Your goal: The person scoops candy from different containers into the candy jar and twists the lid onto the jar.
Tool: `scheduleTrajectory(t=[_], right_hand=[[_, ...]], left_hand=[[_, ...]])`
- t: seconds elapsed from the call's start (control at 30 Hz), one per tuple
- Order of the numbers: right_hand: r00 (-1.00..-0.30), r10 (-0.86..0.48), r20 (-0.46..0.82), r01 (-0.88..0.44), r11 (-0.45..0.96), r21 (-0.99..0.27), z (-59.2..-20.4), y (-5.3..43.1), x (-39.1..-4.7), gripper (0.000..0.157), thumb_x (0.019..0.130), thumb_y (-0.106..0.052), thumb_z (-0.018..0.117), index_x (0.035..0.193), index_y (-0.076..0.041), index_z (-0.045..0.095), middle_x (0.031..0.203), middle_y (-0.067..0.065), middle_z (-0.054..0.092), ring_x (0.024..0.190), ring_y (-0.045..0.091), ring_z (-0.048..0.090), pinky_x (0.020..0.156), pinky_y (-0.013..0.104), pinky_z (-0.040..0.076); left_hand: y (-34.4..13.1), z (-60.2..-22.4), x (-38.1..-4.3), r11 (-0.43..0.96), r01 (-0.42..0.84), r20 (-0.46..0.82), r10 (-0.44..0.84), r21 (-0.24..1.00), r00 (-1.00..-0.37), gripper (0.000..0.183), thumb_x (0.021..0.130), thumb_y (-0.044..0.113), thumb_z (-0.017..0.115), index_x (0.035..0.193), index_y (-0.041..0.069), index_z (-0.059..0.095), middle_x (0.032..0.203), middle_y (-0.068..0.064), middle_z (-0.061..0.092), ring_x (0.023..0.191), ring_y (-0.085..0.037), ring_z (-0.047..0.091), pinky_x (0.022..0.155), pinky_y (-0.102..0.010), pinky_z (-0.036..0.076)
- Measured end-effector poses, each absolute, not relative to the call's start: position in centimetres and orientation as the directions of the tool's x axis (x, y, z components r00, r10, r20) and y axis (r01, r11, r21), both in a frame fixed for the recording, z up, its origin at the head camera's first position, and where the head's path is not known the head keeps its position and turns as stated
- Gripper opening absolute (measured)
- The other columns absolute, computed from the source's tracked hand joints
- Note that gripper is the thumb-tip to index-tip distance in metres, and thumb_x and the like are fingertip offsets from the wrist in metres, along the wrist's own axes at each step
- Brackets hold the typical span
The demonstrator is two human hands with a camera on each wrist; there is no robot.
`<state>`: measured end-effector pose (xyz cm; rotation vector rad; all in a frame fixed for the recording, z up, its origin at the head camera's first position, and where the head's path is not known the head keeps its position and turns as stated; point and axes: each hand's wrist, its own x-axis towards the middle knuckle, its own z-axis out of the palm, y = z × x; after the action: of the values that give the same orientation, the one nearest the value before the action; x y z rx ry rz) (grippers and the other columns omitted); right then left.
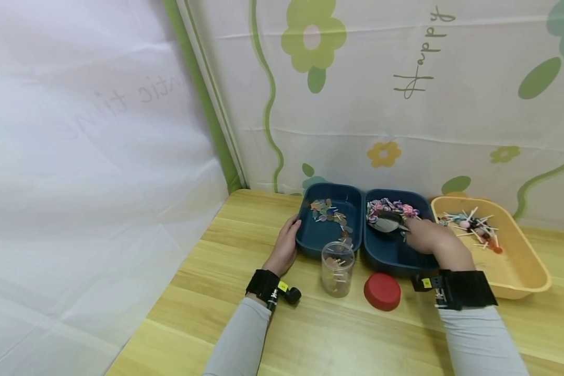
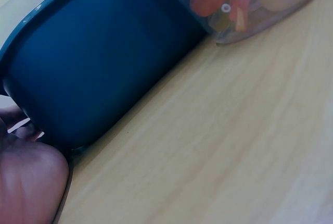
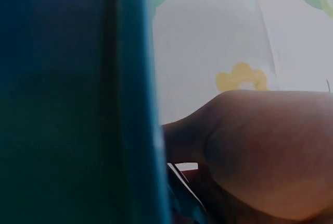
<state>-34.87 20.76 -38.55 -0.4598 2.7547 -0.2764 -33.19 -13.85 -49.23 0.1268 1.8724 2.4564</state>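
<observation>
Left hand [image 1: 284, 248]: we are resting its fingers, relaxed and fairly straight, against the outer left side of a tray, touching without visibly wrapping round; we are probably steadying it.
Left blue tray [image 1: 317, 236]: it is sitting just right of those fingers, with small lollipops [image 1: 323, 215] lying scattered on its floor.
Clear jar [image 1: 329, 284]: it is standing right of the left fingers, uncovered, some lollipops showing inside; we are likely keeping it within reach of both hands.
Red lid [image 1: 382, 291]: it is lying on the worktop [image 1: 348, 339], nearer us than the right fingers and to their left, presumably set aside to leave the jar's mouth free.
Right blue tray [image 1: 397, 256]: it is lying beneath the right fingers, with bright sweets [image 1: 386, 204] heaping up beyond them.
Scoop [image 1: 385, 224]: its bowl is pointing left from the right fingers, tilting among the sweets.
Right hand [image 1: 427, 237]: we are curling its fingers closely round the scoop's handle, apparently to control the bowl.
Yellow tray [image 1: 517, 256]: it is resting right of the right fingers, holding stick lollipops [image 1: 477, 227].
</observation>
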Motion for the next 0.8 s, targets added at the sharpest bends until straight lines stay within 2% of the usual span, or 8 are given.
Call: scheduleTrajectory(t=[0.2, 0.27, 0.47, 0.67, 0.8], right_hand=[[-0.895, -0.352, -0.274, -0.283, 0.923, -0.259, -38.4, 21.3, -34.7, 0.05, 0.097, -0.01, 0.05, 0.142, 0.013, 0.046, 0.135, 0.04, 0.052, 0.115, 0.053, 0.057, 0.093, 0.069, 0.046], [-0.897, -0.362, -0.253, -0.293, 0.916, -0.274, -38.3, 21.8, -34.7, 0.052, 0.098, -0.01, 0.051, 0.144, 0.013, 0.045, 0.138, 0.041, 0.051, 0.118, 0.054, 0.055, 0.095, 0.07, 0.045], [-0.906, -0.384, -0.18, -0.319, 0.897, -0.307, -38.5, 23.0, -35.0, 0.042, 0.096, -0.012, 0.059, 0.134, 0.007, 0.059, 0.127, 0.037, 0.06, 0.105, 0.048, 0.06, 0.085, 0.065, 0.05], [-0.921, -0.368, -0.131, -0.334, 0.915, -0.227, -38.5, 22.1, -35.1, 0.032, 0.093, -0.01, 0.061, 0.122, 0.003, 0.067, 0.109, 0.028, 0.067, 0.086, 0.036, 0.061, 0.072, 0.053, 0.052], [-0.943, -0.311, -0.121, -0.285, 0.939, -0.195, -38.6, 21.4, -34.8, 0.031, 0.092, -0.008, 0.06, 0.12, 0.003, 0.067, 0.106, 0.027, 0.068, 0.083, 0.035, 0.06, 0.069, 0.051, 0.051]], left_hand=[[-13.9, -49.2, -33.2, -0.268, 0.008, 0.032, 0.087, 0.963, -0.996, 0.054, 0.114, 0.029, 0.037, 0.16, 0.003, 0.028, 0.166, -0.016, 0.026, 0.154, -0.027, 0.023, 0.125, -0.045, 0.021], [-13.9, -49.1, -33.2, -0.265, 0.004, 0.028, 0.088, 0.964, -0.996, 0.054, 0.114, 0.029, 0.037, 0.16, 0.003, 0.028, 0.166, -0.015, 0.026, 0.154, -0.027, 0.024, 0.125, -0.045, 0.022], [-13.9, -49.0, -33.2, -0.273, 0.0, 0.024, 0.087, 0.962, -0.996, 0.053, 0.114, 0.029, 0.037, 0.16, 0.005, 0.03, 0.165, -0.015, 0.028, 0.153, -0.026, 0.025, 0.124, -0.043, 0.023], [-13.8, -49.0, -33.0, -0.265, -0.01, 0.012, 0.08, 0.964, -0.997, 0.051, 0.114, 0.027, 0.036, 0.16, 0.007, 0.031, 0.166, -0.014, 0.027, 0.153, -0.026, 0.025, 0.124, -0.043, 0.023], [-13.7, -49.0, -33.0, -0.258, -0.009, 0.011, 0.078, 0.966, -0.997, 0.05, 0.114, 0.026, 0.035, 0.16, 0.007, 0.031, 0.166, -0.014, 0.027, 0.153, -0.026, 0.025, 0.124, -0.043, 0.023]])
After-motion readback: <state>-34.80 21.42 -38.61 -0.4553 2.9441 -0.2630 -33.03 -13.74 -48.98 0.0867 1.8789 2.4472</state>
